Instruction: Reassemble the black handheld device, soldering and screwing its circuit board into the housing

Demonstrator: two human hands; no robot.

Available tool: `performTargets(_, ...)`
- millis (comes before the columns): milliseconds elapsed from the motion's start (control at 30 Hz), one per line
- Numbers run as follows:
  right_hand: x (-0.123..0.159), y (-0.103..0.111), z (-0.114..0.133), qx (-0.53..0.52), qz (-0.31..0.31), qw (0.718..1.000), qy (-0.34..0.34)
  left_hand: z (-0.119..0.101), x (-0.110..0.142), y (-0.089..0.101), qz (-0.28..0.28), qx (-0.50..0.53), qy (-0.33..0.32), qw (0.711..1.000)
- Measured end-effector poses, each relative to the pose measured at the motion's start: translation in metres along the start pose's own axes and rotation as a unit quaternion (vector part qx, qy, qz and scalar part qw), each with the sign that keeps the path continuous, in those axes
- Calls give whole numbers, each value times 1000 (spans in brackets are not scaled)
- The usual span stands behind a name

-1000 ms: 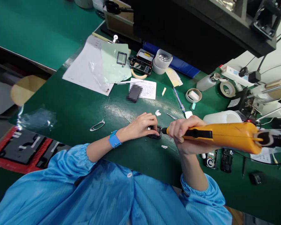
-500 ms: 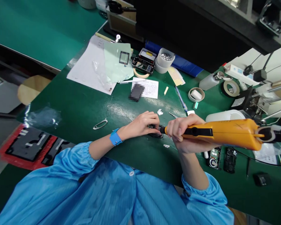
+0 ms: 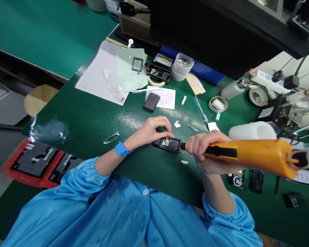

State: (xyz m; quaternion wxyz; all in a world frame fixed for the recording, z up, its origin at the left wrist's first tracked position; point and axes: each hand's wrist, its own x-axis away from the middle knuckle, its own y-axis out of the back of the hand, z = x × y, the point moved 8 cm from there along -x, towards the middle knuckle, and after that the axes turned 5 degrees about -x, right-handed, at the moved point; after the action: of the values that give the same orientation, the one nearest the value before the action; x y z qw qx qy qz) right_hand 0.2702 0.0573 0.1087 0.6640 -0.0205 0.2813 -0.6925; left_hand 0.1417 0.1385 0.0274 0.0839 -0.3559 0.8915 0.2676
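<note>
A yellow electric screwdriver [image 3: 257, 154] lies along my right hand [image 3: 208, 151], whose fingers wrap round its front part. Its black tip meets the right end of a small black mobile phone [image 3: 173, 145], which lies with its open back up on the green mat. My left hand [image 3: 158, 128] pinches the upper left edge of that phone between thumb and fingers. A blue wrist strap is on my left wrist. White scraps [image 3: 177, 124] and tweezers-like metal piece [image 3: 193, 128] lie just beyond the phone.
Beyond lie a dark smartphone [image 3: 151, 103], papers [image 3: 98, 79], another opened phone [image 3: 158, 72] and a white cup of screws [image 3: 183, 63]. Phone parts [image 3: 256, 181] sit at the right. A silver ring-shaped frame [image 3: 111, 138] is at left, and red-wrapped dark panels [image 3: 33, 159] lie lower left.
My left hand has shifted off the phone's middle to its left edge, uncovering its back. The screwdriver tip now sits at the phone's right end, slightly further right and lower in view.
</note>
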Motion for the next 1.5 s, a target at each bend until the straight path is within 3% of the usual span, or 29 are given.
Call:
performTargets(200, 23, 15, 1, 37, -16, 999, -25, 19, 4, -12, 27, -84, 39, 995)
performTargets(533, 22, 16, -10, 55, 13, 997, -43, 31, 9, -26, 85, -136, 63, 985)
performTargets(1200, 24, 14, -16, 87, 6, 995, -51, 37, 10, -28, 92, -149, 61, 983)
performTargets(1500, 25, 4, -15, 92, 72, 993, -33, 35, 9, -26, 92, -156, 68, 981)
